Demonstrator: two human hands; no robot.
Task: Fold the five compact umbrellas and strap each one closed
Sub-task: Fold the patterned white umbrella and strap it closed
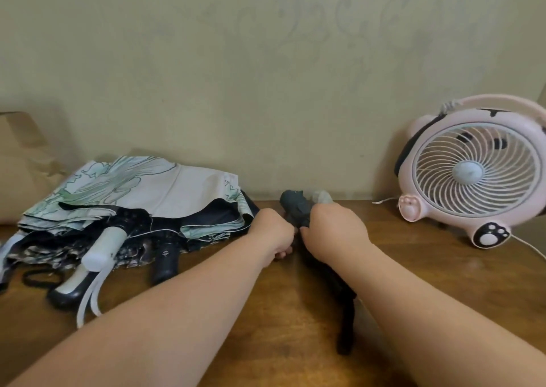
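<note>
A dark grey compact umbrella (295, 209) lies on the wooden table (266, 312), its black handle (346, 327) pointing toward me under my right forearm. My right hand (335, 233) grips its folded canopy from above. My left hand (273, 233) is curled close against the umbrella's left side, and its fingertips are hidden. To the left lies a pile of loosely collapsed umbrellas: a white one with green floral print (141, 188) and a white handle (102, 247), and dark ones beneath with a black handle (165, 261).
A pink cat-shaped desk fan (472, 170) stands at the right against the wall, its white cord (529, 243) trailing across the table. A brown paper bag (20, 162) leans at the far left. A black wrist loop (40, 277) lies by the pile.
</note>
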